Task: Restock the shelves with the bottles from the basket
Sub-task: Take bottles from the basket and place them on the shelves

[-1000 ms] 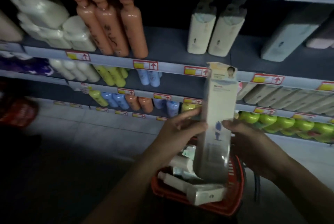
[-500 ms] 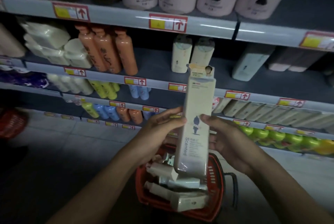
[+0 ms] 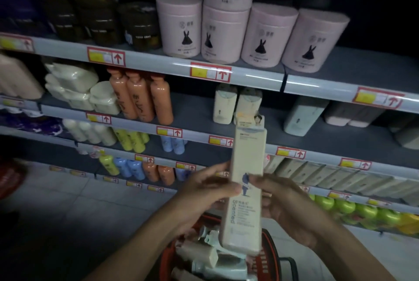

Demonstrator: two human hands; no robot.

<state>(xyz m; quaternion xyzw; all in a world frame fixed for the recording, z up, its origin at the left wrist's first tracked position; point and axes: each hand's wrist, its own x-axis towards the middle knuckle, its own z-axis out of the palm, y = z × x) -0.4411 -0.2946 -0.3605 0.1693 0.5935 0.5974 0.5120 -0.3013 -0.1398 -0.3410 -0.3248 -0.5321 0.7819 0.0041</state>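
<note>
A: Where is the bottle right now?

B: The tall cream rectangular bottle with "Scented" printed down its front [image 3: 246,186] is held upright above the red plastic basket [image 3: 269,258], between both hands. The left hand [image 3: 205,192] grips its left edge, with the thumb across the front of the bottle. The right hand [image 3: 286,208] holds the right side, its fingers [image 3: 263,182] curled round the edge.

A: And the basket?

B: Directly below the bottle, with several more pale bottles [image 3: 204,253] lying in it.

A: So which step is this?

B: I'd say one bottle is out of the basket and being carried toward the shelving, not yet set down. Most of the restocking looks left to do.

A: Where should it go?

B: Behind and above the held bottle, two similar cream bottles [image 3: 237,106] stand on the grey shelf [image 3: 195,110], with bare shelf surface on either side. That looks like the matching spot. The next move calls for lifting the bottle forward, keeping it upright, and standing it beside those two without knocking them.
</note>
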